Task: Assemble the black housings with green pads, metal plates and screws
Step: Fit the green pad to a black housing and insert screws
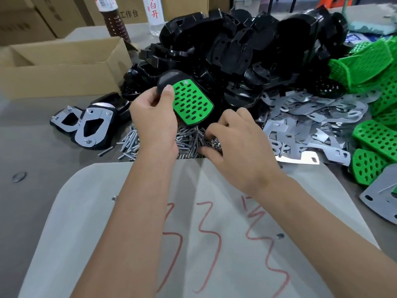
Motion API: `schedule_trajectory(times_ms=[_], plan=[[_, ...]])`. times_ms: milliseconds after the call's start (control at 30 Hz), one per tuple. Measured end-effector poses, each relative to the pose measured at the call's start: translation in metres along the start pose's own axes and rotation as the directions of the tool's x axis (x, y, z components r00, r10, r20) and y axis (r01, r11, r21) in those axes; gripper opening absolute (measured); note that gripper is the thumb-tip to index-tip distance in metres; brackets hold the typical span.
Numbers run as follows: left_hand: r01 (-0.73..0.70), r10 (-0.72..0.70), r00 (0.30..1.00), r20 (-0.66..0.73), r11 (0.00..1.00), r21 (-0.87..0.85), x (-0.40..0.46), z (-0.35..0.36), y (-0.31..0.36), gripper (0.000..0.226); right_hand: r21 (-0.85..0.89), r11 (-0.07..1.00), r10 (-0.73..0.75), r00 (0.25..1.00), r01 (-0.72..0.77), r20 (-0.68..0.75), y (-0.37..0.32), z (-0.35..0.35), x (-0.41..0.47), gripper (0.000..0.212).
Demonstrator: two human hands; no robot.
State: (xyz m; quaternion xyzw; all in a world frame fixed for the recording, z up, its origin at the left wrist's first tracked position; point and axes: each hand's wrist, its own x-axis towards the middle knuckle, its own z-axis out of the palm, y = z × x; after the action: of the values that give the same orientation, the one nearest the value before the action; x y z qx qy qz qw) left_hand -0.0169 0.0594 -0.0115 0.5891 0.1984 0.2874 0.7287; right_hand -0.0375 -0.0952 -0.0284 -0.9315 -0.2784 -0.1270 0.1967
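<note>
A padded housing point(186, 99) is held raised, gripped by the left hand point(153, 117), while screws point(189, 143) are pinched at by the curled right hand point(234, 143), likely for fastening.

Open across the pale board point(120, 222) at 6 o'clock (red scrawl only). Blocked at 12 by heaped black housings point(247, 50), at 3 by metal plates point(311, 112) and green pads point(378, 104), at 10 by a cardboard box point(60, 67).

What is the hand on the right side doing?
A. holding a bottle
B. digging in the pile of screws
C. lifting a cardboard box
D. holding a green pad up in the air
B: the right hand has its curled fingers down in the screws on the table.
</note>
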Motion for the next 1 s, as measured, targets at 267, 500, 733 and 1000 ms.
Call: schedule_trajectory(times_ms=[267, 500, 733, 1000], plan=[[0.095, -0.096, 0.995, -0.008, 0.991, -0.099, -0.003, 0.004, -0.001, 0.006, 0.001, 0.995, 0.095, 0.995, -0.095, -0.02, -0.008, 0.004, 0.004, 0.021], [0.048, -0.044, 0.999, 0.025, 0.983, -0.175, -0.005, 0.004, 0.001, 0.046, 0.227, 0.973, 0.096, 0.95, -0.027, -0.296, 0.01, -0.004, -0.002, 0.01], [-0.004, 0.014, 0.98, 0.196, 0.999, -0.053, -0.022, 0.018, -0.003, 0.037, 0.492, 0.87, 0.233, 0.872, 0.01, -0.43, 0.029, -0.011, -0.004, 0.009], [0.0, 0.01, 0.943, 0.333, 1.0, -0.028, -0.037, 0.026, -0.002, 0.037, 0.414, 0.91, 0.189, 0.866, 0.024, -0.464, 0.03, -0.015, -0.002, 0.008]])
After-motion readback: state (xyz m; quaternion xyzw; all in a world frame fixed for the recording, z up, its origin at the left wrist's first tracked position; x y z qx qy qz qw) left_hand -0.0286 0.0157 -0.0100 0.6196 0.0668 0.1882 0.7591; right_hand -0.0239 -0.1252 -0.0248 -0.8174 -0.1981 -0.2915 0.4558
